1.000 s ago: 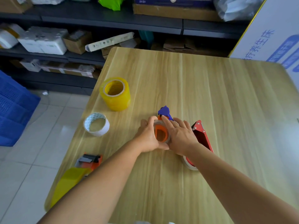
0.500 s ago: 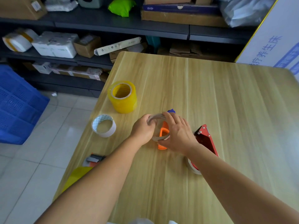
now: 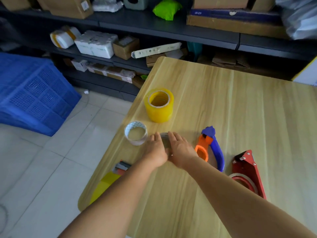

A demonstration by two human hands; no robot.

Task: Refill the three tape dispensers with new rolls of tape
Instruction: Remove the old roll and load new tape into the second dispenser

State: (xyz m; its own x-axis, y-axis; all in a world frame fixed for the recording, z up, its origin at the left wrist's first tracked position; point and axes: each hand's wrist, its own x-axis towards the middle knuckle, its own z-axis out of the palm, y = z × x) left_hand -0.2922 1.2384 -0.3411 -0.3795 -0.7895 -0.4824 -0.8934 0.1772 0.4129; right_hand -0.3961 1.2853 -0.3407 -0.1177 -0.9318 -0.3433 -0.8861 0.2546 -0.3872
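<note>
We hold grey spent tape core between left hand and right hand, fingers fairly straight, just beside white tape roll. We judge: set core aside, clear of blue-orange dispenser. Fat yellow tape roll waits behind. Pale wood-grain table; dark shelving, blue crate beyond.

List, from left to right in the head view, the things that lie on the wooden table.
Yellow-handled dispenser → white patterned tape roll → tall yellow tape roll → blue and orange dispenser → red dispenser.
</note>
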